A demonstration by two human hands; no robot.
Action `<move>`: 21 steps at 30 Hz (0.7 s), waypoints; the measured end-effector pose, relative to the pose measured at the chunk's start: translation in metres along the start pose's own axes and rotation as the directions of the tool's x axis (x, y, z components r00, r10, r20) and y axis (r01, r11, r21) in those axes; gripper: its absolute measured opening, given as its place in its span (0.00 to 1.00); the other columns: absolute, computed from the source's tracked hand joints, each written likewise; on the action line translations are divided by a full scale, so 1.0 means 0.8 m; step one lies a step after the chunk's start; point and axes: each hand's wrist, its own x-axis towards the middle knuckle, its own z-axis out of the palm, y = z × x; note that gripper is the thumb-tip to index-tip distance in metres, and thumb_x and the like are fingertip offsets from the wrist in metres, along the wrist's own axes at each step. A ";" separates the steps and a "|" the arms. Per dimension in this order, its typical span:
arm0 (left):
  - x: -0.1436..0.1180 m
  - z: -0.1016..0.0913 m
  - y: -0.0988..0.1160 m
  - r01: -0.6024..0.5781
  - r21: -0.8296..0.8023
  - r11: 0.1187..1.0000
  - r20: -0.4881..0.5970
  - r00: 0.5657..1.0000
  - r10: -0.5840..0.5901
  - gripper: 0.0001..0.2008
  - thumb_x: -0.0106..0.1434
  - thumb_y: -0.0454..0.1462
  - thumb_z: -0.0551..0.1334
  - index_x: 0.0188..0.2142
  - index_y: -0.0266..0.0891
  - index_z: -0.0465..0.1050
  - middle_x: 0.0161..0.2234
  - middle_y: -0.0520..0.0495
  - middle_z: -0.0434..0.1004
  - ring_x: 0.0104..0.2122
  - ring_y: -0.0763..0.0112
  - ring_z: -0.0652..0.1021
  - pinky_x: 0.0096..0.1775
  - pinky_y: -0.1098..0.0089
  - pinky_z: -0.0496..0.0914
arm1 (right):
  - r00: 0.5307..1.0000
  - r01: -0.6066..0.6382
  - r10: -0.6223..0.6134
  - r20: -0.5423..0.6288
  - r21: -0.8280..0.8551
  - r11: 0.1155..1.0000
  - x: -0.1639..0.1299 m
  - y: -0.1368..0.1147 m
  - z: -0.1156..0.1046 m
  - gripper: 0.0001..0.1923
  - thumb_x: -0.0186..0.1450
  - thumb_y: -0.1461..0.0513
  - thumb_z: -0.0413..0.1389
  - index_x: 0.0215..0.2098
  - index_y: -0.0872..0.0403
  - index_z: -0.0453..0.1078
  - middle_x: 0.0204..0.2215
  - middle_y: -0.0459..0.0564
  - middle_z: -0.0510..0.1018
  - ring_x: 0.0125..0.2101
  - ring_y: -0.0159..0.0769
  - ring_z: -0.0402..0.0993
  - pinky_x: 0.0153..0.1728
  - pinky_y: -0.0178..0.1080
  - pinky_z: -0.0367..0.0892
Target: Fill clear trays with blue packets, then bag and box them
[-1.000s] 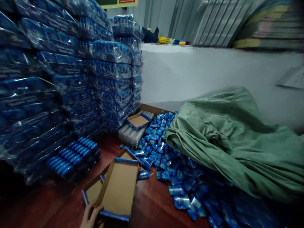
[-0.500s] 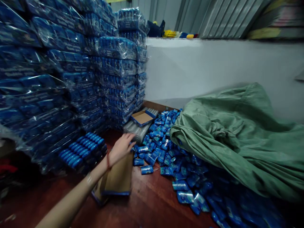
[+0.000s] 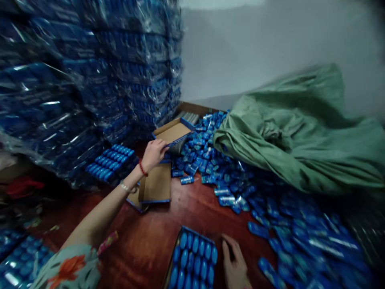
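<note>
Left hand [image 3: 153,154] at empty tray [image 3: 172,133]; loose packets [image 3: 207,160], green sack [image 3: 294,136] beside

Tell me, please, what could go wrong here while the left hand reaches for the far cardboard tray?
1. The left hand grips the edge of the empty tray, which rests tilted on a clear wrapped bundle; pulling might drag that bundle along.
2. The wrapped stack stands close beside the arm; a bump could perhaps shift it.
3. Loose blue packets cover the floor near the right hand and filled tray; they may scatter.

matt cardboard tray [image 3: 173,132], glossy (crinkled) wrappers [image 3: 224,188]
</note>
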 end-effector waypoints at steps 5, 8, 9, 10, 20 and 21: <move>-0.153 0.000 -0.007 0.051 -0.016 0.999 0.032 0.998 -0.050 0.13 0.67 0.41 0.48 0.38 0.41 0.70 0.38 0.42 0.73 0.43 0.59 0.71 0.50 0.57 0.62 | 0.973 -0.219 0.185 0.137 0.309 0.925 -0.010 -0.032 -0.005 0.26 0.60 0.44 0.51 0.44 0.55 0.74 0.44 0.56 0.77 0.46 0.44 0.72 0.51 0.47 0.64; -0.209 0.009 0.000 0.091 -0.126 0.988 -0.089 0.991 -0.102 0.16 0.65 0.45 0.52 0.48 0.42 0.67 0.52 0.40 0.67 0.52 0.58 0.67 0.55 0.56 0.60 | 0.952 -0.233 0.139 0.271 0.352 0.906 -0.010 -0.060 -0.006 0.27 0.60 0.43 0.51 0.44 0.54 0.75 0.45 0.54 0.77 0.48 0.45 0.71 0.53 0.47 0.62; -0.224 0.012 0.004 0.117 -0.164 0.980 -0.151 0.978 -0.142 0.19 0.64 0.46 0.53 0.52 0.43 0.64 0.56 0.39 0.62 0.56 0.58 0.64 0.57 0.56 0.58 | 0.943 -0.217 0.112 0.313 0.324 0.921 -0.009 -0.070 -0.005 0.26 0.60 0.44 0.52 0.44 0.53 0.75 0.45 0.53 0.78 0.48 0.45 0.71 0.54 0.47 0.61; -0.238 0.016 0.009 0.157 -0.202 0.967 -0.205 0.958 -0.199 0.22 0.64 0.46 0.54 0.55 0.43 0.61 0.59 0.39 0.58 0.59 0.58 0.61 0.58 0.56 0.56 | 0.932 -0.196 0.086 0.351 0.290 0.937 -0.008 -0.078 -0.004 0.25 0.60 0.44 0.53 0.43 0.52 0.76 0.45 0.52 0.78 0.48 0.45 0.71 0.54 0.47 0.61; -0.287 0.077 0.048 0.545 -0.587 0.598 0.101 0.782 -0.615 0.40 0.65 0.53 0.45 0.65 0.31 0.28 0.67 0.33 0.29 0.66 0.60 0.39 0.63 0.57 0.41 | 0.928 -0.108 0.015 0.372 0.229 0.967 -0.010 -0.090 0.012 0.26 0.60 0.44 0.51 0.39 0.55 0.77 0.40 0.52 0.80 0.44 0.44 0.73 0.50 0.46 0.63; -0.284 0.077 0.056 0.547 -0.586 0.597 0.073 0.770 -0.634 0.40 0.65 0.52 0.45 0.65 0.30 0.28 0.67 0.33 0.28 0.65 0.59 0.38 0.63 0.56 0.40 | 0.933 -0.111 0.023 0.358 0.227 0.968 -0.015 -0.087 0.010 0.27 0.61 0.44 0.50 0.40 0.55 0.77 0.41 0.52 0.79 0.45 0.44 0.73 0.50 0.46 0.62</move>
